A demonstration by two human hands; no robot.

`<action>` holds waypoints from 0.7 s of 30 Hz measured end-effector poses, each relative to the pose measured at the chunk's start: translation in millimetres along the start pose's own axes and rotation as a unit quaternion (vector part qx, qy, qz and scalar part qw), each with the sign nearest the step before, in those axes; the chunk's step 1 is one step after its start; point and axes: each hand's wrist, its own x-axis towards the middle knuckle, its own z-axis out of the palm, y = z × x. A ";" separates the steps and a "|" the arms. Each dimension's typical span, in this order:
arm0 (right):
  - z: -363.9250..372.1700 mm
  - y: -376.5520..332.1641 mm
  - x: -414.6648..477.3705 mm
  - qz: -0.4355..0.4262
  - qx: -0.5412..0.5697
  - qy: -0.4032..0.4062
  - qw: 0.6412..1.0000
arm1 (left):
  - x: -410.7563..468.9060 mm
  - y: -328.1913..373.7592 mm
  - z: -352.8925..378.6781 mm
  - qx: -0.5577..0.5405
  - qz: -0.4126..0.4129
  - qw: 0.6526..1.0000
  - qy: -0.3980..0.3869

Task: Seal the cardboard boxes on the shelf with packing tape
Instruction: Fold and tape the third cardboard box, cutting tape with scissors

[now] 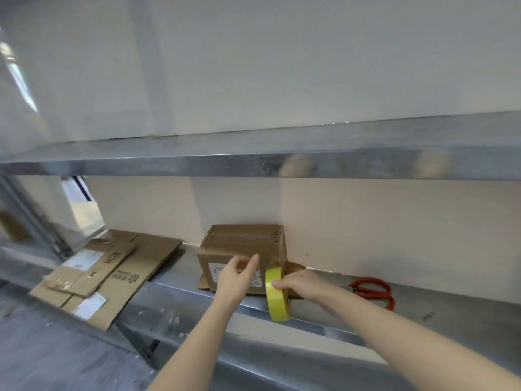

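A small brown cardboard box [244, 244] with a white label stands on the metal shelf [324, 311], against the back wall. My left hand [235, 276] presses its fingertips on the box's front face, near the top edge. My right hand [300, 283] grips a yellow roll of packing tape [277, 296], held upright at the box's right front corner. A clear strip of tape seems to run from the roll onto the box, though it is hard to make out.
Several flattened cardboard boxes [110, 275] lie stacked at the shelf's left end. Red-handled scissors [373, 290] lie on the shelf to the right of the box. An upper metal shelf [253, 162] hangs overhead, and a steel upright [36, 221] stands at the left.
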 end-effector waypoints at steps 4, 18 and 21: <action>-6.1 0.4 -2.6 -0.002 0.016 -0.003 1.000 | -6.2 19.7 14.7 -0.108 -0.091 0.983 -0.119; 9.0 2.4 2.6 0.011 -0.007 -0.003 1.000 | 10.1 19.5 30.4 -0.062 -0.102 0.991 -0.060; 5.5 2.2 0.2 0.020 -0.032 -0.022 0.999 | 10.8 19.5 31.5 -0.052 -0.084 0.994 -0.053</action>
